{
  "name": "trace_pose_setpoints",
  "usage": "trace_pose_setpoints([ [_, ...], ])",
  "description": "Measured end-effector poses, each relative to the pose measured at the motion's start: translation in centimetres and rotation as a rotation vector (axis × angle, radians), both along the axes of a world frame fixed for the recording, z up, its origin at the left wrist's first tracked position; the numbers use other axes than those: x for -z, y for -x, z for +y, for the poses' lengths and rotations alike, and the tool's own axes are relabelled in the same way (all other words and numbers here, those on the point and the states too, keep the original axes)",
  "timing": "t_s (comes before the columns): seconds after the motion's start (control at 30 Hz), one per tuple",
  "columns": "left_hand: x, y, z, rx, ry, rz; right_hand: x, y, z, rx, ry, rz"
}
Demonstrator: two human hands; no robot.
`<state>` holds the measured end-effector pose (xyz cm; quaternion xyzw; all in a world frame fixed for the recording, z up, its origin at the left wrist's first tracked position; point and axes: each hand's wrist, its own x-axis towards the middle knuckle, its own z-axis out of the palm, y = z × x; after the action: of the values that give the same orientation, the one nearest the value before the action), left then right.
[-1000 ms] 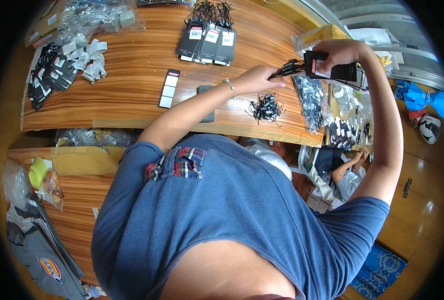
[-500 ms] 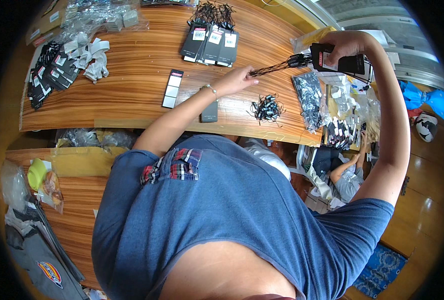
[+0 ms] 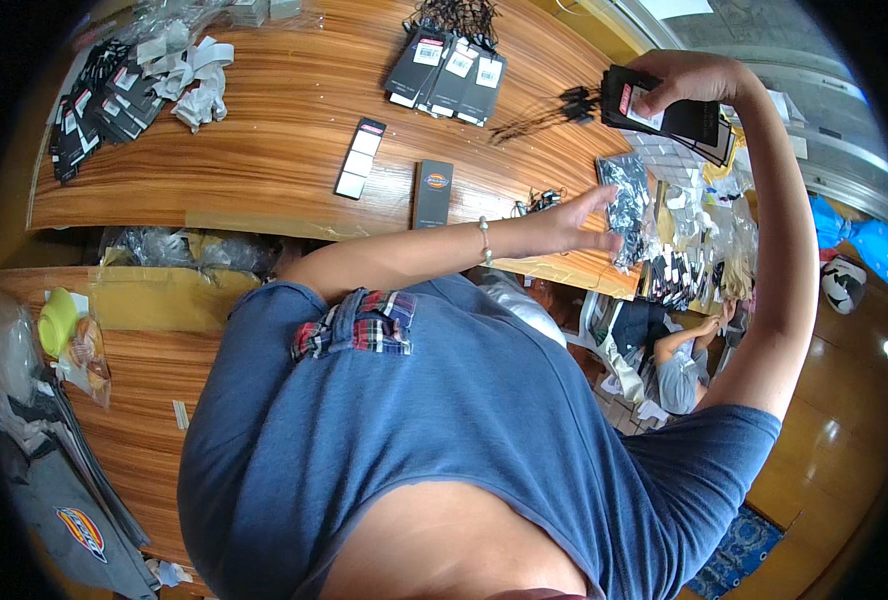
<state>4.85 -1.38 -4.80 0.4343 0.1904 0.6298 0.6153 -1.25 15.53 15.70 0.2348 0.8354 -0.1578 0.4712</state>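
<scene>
High on the right, my right hand [image 3: 689,80] grips a fanned bundle of black hang tags [image 3: 699,122] with its thumb on top. Black strings [image 3: 544,112] trail leftward from the bundle, smeared by motion. My left hand [image 3: 569,225] reaches right across the table's near edge with fingers apart and holds nothing. Behind its wrist lies a small heap of black strings [image 3: 537,200], partly covered. Just past its fingertips is a clear plastic bag of dark items [image 3: 622,195]. A dark flat tag [image 3: 432,195] and a black tag with white labels [image 3: 361,158] rest left of the hand.
Several stacked black tags with strings [image 3: 447,75] lie farther back on the wooden table [image 3: 274,130]. Tags [image 3: 109,105] and crumpled white strips [image 3: 201,85] sit far left. Another person's arm [image 3: 686,338] shows at lower right, beside more tags [image 3: 674,275].
My left hand has let go of the strings and moved right and nearer, its fingers spreading. The strings now swing loose from the bundle, which stays in my right hand.
</scene>
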Motion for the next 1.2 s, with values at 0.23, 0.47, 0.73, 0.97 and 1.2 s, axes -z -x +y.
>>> trace_pose_setpoints([
  [0.23,-0.8,3.8,-0.1,-0.316,0.147,-0.573,4.8,0.3,-3.3,0.405,0.226,0.38],
  [0.47,1.0,8.9,-3.8,-0.545,0.023,-0.625,8.6,1.0,-9.5,0.793,0.577,0.325],
  [0.73,1.3,11.6,-7.1,-0.688,0.208,-0.694,12.1,2.4,-13.0,0.97,0.777,0.376],
  [0.97,0.5,11.7,-7.8,-0.749,0.206,-0.751,12.8,2.7,-13.2,0.968,0.798,0.363],
  [1.2,2.4,12.7,-6.5,-0.848,0.201,-0.807,15.2,2.5,-12.7,0.575,0.646,0.883],
])
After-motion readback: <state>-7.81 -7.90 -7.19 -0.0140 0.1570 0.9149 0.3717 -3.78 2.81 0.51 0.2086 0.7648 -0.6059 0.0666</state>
